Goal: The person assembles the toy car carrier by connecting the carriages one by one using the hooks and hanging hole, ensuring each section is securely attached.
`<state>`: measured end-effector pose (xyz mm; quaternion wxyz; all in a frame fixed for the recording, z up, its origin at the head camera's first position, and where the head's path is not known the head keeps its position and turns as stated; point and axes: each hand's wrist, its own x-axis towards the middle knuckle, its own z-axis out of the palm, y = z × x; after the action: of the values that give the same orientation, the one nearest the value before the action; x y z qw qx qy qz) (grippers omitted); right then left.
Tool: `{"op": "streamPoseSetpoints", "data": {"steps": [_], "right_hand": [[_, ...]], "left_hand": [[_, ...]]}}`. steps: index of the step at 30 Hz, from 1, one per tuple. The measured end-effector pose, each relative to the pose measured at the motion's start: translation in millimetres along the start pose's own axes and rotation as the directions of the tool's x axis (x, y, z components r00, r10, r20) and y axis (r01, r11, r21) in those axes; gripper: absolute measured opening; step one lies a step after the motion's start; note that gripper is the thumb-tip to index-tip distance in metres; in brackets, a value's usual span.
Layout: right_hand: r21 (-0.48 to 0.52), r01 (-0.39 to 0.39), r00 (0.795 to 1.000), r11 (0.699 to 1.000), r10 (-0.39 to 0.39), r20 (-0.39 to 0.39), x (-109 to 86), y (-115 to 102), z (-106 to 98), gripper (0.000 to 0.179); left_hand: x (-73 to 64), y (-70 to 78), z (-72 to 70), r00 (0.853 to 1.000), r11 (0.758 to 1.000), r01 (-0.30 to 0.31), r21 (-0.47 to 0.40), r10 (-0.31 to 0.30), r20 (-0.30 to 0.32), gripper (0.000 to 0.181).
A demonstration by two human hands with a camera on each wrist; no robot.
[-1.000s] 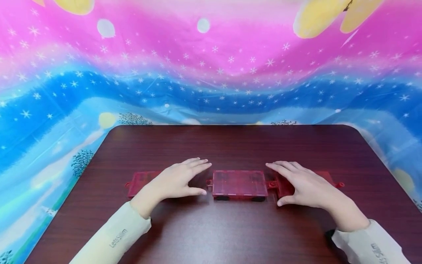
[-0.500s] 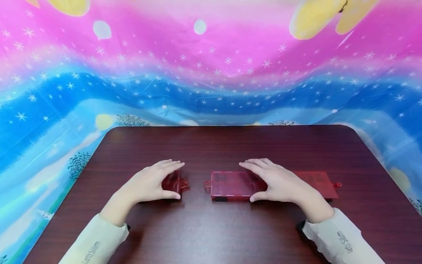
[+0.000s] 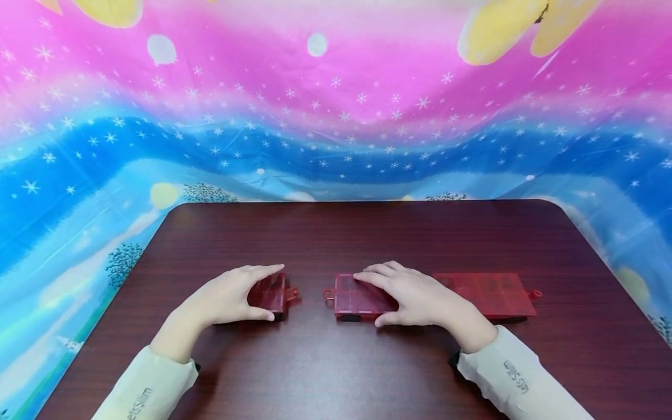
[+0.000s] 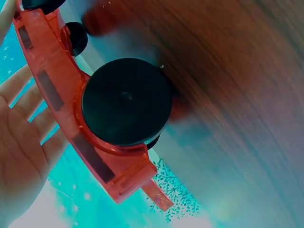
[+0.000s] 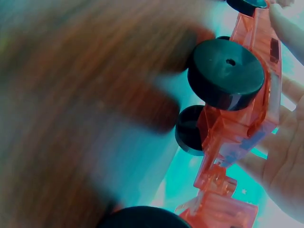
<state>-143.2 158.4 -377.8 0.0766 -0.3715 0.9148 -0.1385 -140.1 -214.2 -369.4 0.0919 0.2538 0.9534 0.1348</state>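
Observation:
Three translucent red toy wagons with black wheels stand in a row on the table. My left hand (image 3: pixel 215 297) spans the left wagon (image 3: pixel 272 294), thumb at its near side and fingers over its far edge. In the left wrist view those fingers (image 4: pixel 54 142) extend, spread, behind the red body. My right hand (image 3: pixel 415 300) arches over the middle wagon (image 3: pixel 346 294), its fingertips overlapping the top and its thumb at the near side. The right wagon (image 3: pixel 499 291), partly hidden by that hand, joins the middle one at a coupling (image 5: pixel 222 183).
The dark wood table (image 3: pixel 336 373) has rounded far corners. Behind it hangs a pink and blue patterned cloth (image 3: pixel 336 116). Between the left and middle wagons is a gap, where a red hook (image 3: pixel 293 294) faces a red ring (image 3: pixel 328 294).
Both hands have moved left: the left one onto the left wagon, the right one from the right wagon to the middle one, fingers coming lower. The wagons keep their places.

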Motion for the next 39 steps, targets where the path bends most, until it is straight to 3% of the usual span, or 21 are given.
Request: {"op": "streamPoseSetpoints", "data": {"steps": [10,29,39], "right_hand": [[0.01,0.015,1.0,1.0,-0.015,0.01,2.1,-2.2,-0.5,0.069],[0.055,0.003,1.0,0.999,-0.004,0.018,0.6,-1.7,-1.1,0.067],[0.069,0.006,1.0,0.998,-0.006,-0.006,-1.1,0.1,-2.4,0.067]], "left_hand": [[3.0,1.9,1.9,0.999,0.999,-0.035,0.036,0.034,0.017,0.083],[15.7,26.4,-3.0,0.991,0.995,-0.094,0.038,0.09,0.098,0.08],[25.0,36.7,-3.5,0.988,0.995,-0.087,0.043,0.081,0.131,0.083]]}}
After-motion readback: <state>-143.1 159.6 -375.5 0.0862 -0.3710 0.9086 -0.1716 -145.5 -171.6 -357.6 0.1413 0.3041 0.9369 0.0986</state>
